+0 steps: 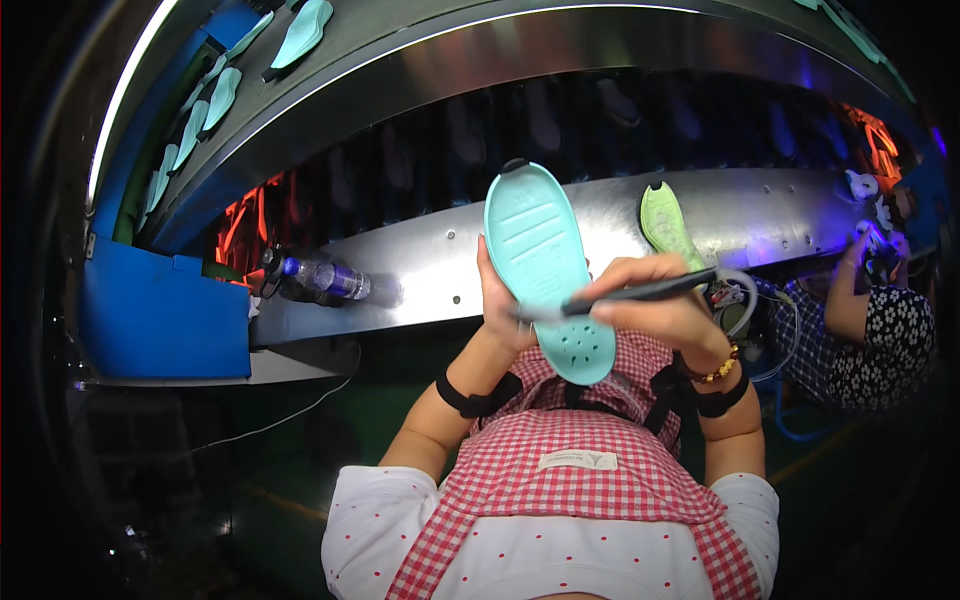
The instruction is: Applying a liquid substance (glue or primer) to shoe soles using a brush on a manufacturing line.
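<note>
My left hand [496, 308] is closed around the left edge of a turquoise shoe sole [537, 232], held tilted above my lap. Raised lines cross the sole's upper part, small holes dot its lower end, and a black piece sits at its top. In my right hand [655, 312] is a black-handled brush [650, 291] with a pale hose at its back end. The brush tip lies across the sole's middle and is smeared by motion. A light green shoe sole [664, 222], also black at its top, rests on the metal ledge just beyond my right hand.
The metal ledge [420, 260] runs across in front of me, with a water bottle [318, 278] lying at its left. Turquoise soles [300, 35] ride the belt above, at upper left. Red light glows under the machine. Another person [875, 325] works at the right.
</note>
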`<action>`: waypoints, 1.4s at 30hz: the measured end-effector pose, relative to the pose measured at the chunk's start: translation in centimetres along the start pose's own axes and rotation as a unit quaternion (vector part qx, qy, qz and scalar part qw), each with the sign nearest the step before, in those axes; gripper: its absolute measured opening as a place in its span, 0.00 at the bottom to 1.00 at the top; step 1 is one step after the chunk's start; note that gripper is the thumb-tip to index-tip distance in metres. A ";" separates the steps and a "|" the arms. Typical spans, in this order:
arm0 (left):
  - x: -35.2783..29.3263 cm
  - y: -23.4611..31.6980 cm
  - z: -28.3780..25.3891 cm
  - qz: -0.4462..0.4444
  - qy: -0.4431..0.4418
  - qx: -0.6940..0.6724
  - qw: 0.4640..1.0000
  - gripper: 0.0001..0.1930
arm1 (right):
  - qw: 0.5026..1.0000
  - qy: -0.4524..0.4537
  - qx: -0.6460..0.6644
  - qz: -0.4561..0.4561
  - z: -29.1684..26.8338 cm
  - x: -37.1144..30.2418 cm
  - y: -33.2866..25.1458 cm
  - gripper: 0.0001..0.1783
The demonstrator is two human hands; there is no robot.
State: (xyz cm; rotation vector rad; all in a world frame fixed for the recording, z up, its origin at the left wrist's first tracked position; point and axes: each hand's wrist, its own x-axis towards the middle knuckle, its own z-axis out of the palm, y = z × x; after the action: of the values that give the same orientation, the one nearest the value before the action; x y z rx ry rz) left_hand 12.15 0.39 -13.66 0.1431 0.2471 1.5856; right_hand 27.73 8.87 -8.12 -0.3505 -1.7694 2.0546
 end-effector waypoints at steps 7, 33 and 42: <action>0.5 1.2 0.2 0.166 0.040 0.181 0.969 0.42 | 0.983 -0.061 -0.139 -0.104 -0.4 -0.4 0.0 0.11; 0.4 0.0 3.1 0.115 0.025 0.163 0.980 0.36 | 0.970 0.093 0.223 0.029 0.3 -0.4 1.3 0.09; 0.8 3.4 2.2 -0.031 -0.004 0.273 0.961 0.26 | 0.985 -0.050 -0.128 -0.103 -1.2 -0.2 -0.6 0.10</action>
State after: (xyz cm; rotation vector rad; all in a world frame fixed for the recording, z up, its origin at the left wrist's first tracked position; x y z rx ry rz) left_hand 9.33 1.31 -10.75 0.5644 0.6746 1.4201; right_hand 28.51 9.88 -7.79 -0.1305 -2.0427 1.7344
